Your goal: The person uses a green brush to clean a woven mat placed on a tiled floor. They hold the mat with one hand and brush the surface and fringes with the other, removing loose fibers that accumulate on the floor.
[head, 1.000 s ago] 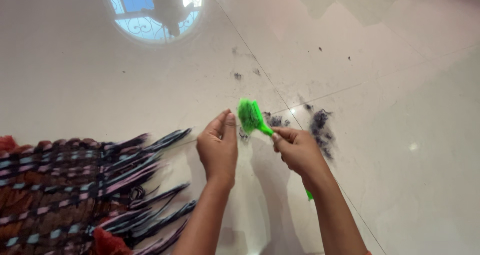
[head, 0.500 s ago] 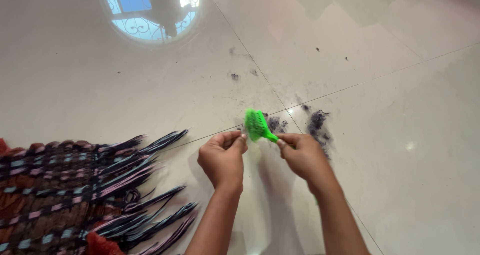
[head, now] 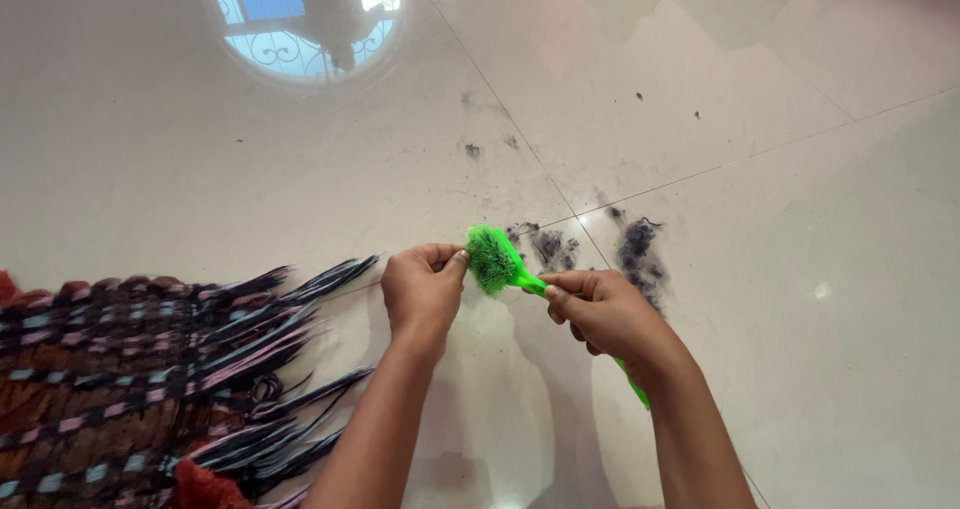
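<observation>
The right hand (head: 600,314) grips the green brush (head: 497,261) by its handle above the tiled floor (head: 780,149), while the left hand (head: 425,287) pinches at the bristles. Picking out the fluff probably goes best with small pulls — away from the head, over the dark lint piles (head: 635,249). The brush's long axis runs diagonally, head pointing up-left, beside the fringed rug (head: 150,359).

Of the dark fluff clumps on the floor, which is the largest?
The long clump right of the diagonal tile seam, beyond the right hand. It is longer and denser than the small clump by the green brush and the far specks.
</observation>
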